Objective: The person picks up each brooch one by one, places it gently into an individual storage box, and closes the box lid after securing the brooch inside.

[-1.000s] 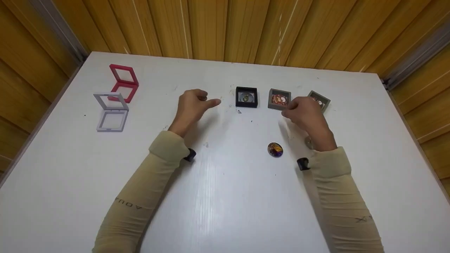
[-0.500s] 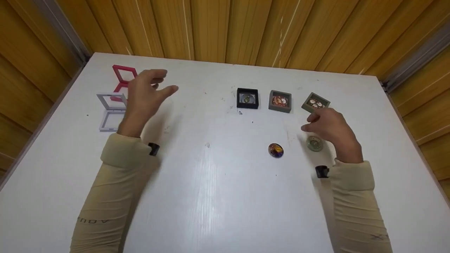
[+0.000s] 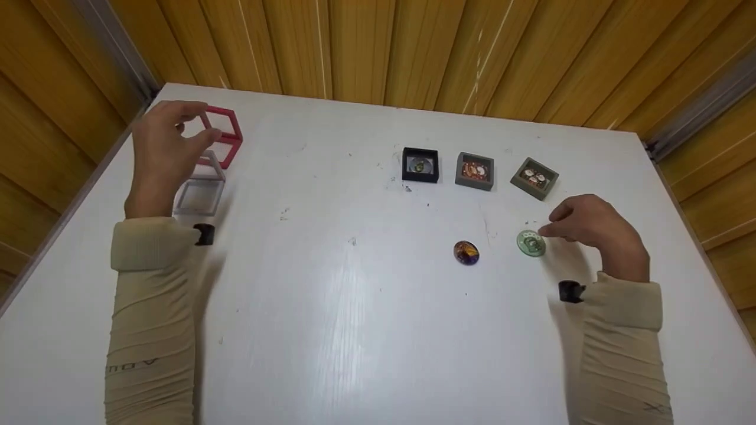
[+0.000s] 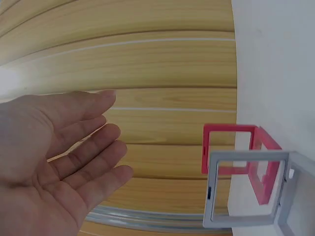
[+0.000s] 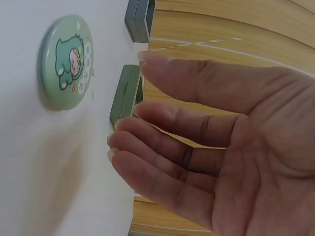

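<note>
My left hand hovers at the far left, thumb and fingers apart, holding nothing. It overlaps two hinged square frames in the head view, partly hiding them. In the left wrist view, the red frame and the pale grey frame stand propped open, apart from the fingers. My right hand is over the right side with relaxed fingers and nothing held. Close by its fingertips lies a round green badge with a cartoon dinosaur figure. A dark round badge with orange and purple lies left of it.
Along the back stand a black box, a grey box and a turned olive-grey box, each with a picture inside. Everything sits on a white table. Wood-look panels rise behind its far edge.
My left hand has moved left from mid-table to the hinged frames. My right hand has drawn back right and nearer, from the grey boxes to beside the green badge, uncovering the olive-grey box and badge.
</note>
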`<state>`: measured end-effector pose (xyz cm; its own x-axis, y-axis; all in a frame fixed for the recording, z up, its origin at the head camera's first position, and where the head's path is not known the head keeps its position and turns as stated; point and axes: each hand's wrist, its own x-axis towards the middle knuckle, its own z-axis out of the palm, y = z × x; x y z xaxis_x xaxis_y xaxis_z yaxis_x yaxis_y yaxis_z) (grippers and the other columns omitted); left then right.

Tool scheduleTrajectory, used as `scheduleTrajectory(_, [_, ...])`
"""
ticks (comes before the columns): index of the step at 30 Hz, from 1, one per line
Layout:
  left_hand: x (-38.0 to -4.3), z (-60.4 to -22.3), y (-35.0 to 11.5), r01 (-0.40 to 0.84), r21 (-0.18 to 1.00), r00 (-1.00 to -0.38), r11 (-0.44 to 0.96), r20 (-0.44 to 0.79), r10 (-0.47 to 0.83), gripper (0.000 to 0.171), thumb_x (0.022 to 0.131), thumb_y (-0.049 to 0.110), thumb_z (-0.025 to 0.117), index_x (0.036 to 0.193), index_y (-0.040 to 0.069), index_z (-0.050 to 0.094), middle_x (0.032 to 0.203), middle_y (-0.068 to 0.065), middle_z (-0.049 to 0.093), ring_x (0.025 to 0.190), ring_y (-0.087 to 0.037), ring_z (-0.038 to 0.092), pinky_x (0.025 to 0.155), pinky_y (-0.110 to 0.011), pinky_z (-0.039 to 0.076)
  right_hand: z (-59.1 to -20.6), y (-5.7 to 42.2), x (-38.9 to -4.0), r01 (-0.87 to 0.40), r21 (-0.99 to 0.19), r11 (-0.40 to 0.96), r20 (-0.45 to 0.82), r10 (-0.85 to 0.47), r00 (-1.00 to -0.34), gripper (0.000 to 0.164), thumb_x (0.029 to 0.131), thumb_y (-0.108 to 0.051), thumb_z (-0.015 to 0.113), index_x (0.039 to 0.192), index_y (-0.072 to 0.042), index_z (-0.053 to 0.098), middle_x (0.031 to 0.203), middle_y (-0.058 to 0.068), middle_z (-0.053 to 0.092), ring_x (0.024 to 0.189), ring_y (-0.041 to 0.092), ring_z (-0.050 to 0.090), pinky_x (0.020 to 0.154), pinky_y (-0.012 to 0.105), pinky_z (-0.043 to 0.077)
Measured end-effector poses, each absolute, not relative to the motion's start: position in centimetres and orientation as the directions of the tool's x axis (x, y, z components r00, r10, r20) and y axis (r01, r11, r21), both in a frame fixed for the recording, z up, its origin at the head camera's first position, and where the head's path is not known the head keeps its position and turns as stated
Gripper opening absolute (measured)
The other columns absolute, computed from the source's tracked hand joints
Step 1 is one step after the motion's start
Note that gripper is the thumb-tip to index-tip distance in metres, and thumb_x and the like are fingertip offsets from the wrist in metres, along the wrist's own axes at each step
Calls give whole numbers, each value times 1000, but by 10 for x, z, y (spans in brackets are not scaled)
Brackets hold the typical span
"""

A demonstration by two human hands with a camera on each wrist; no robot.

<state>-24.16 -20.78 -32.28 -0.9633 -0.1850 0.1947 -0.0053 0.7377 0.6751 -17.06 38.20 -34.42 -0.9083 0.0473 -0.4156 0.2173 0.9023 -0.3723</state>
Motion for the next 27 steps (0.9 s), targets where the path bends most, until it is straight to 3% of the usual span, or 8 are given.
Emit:
scheduleTrajectory(7, [-248,-336,-233,-68,643,-982,763,94,-167,54,92,27,66,142,13,50,148,-13,42,139,-33,31,107,-50,33,-352,383,-173,198,-359,912,-460,12,-888,49,84,-31,74,112,7,60,102,19,62,87,30,57,70,38,48])
scheduleTrajectory(13, [-251,-350,-245,-126,650,-986,749,1,-167,55,94,26,65,143,10,47,152,-17,35,140,-39,26,105,-56,34,-359,382,-174,184,-354,917,-477,-8,-879,47,83,-29,75,110,6,61,103,19,61,87,29,57,70,37,48])
scheduleTrajectory(18, [-253,-358,-254,-141,652,-985,745,-21,-168,54,94,24,65,143,9,48,150,-18,37,138,-41,29,104,-57,35,-363,379,-177,187,-353,917,-484,-8,-875,47,82,-28,77,110,6,61,103,19,62,86,29,58,70,37,48])
scheduleTrajectory(27, [-255,-368,-264,-190,669,-977,719,-55,-207,46,96,15,61,141,10,51,138,-19,50,122,-37,44,102,-48,41,-367,371,-184,192,-379,905,-489,-20,-872,40,81,-20,76,108,5,61,97,15,63,83,25,59,69,36,48])
